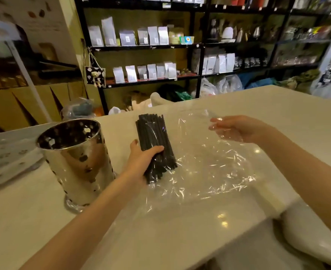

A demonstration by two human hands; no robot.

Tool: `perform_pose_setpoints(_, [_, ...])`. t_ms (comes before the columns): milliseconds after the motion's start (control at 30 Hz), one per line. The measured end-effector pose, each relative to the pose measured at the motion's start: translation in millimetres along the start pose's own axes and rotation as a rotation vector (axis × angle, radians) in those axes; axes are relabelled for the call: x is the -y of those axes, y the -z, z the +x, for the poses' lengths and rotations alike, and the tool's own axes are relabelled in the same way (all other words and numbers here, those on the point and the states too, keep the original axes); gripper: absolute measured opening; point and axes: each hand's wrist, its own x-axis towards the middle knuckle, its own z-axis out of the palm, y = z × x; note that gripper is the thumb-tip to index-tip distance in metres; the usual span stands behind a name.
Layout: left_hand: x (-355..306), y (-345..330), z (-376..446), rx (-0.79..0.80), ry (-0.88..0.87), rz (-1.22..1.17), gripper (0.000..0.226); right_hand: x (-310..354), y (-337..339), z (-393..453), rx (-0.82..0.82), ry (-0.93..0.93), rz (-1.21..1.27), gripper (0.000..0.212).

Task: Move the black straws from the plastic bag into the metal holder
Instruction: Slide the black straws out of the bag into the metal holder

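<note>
A thick bundle of black straws [152, 133] lies on the white counter [44, 221], partly under the left edge of a clear plastic bag [209, 168]. My left hand [141, 160] is wrapped around the near half of the bundle. My right hand [236, 128] is at the bag's far right side, fingers closed on a fold of the film and partly covered by it. The shiny perforated metal holder [77, 162] stands upright to the left of my left hand, and no straws show in the visible part of its inside.
A white tray-like object [9, 158] lies at the counter's left edge behind the holder. Black shelves [199, 45] with pouches and kettles stand beyond the counter. A white rounded seat [312, 234] sits below the counter's right front edge.
</note>
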Motion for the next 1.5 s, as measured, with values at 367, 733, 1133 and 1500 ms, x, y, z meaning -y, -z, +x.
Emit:
perform_pose_setpoints(367, [28, 21, 1, -0.114, -0.118, 0.289, 0.102, -42, -32, 34, -0.237, 0.067, -0.577, 0.031])
perform_pose_setpoints(733, [39, 25, -7, -0.036, -0.281, 0.697, 0.078, -52, -60, 31, -0.392, 0.398, -1.277, 0.058])
perform_pose_setpoints(1133, [71, 37, -9, 0.108, -0.659, 1.058, 0.054, -126, -153, -73, 0.309, 0.892, -1.160, 0.034])
perform_pose_setpoints(1500, [71, 35, -9, 0.134, -0.642, 1.092, 0.045, -129, -155, -81, 0.234, 0.868, -1.230, 0.033])
